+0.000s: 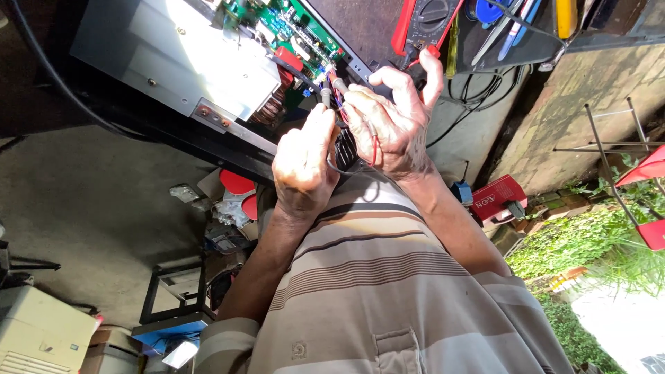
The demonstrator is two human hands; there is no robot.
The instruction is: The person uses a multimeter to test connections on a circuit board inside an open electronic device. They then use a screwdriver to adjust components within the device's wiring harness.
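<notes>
Two hands work at one open metal chassis (176, 59): left hand (303, 166) pinches a probe (325, 95), right hand (395, 125) grips red wires (374, 149); one red-cased multimeter (424, 24) lies at the worktop edge.

Brushed matt metal housing (173, 52), glossy green circuit board (277, 24), striped cloth shirt (388, 277)

Colours around your hands: green, red, silver, beige stripes.

Your left hand (303, 166) and right hand (391, 125) meet over a green circuit board (280, 21) beside a silver-grey metal housing (176, 59); a thin red wire (375, 149) crosses your right hand, the multimeter (422, 24) is red-edged and dark grey, and your shirt (388, 291) is beige with brown and dark stripes.
</notes>
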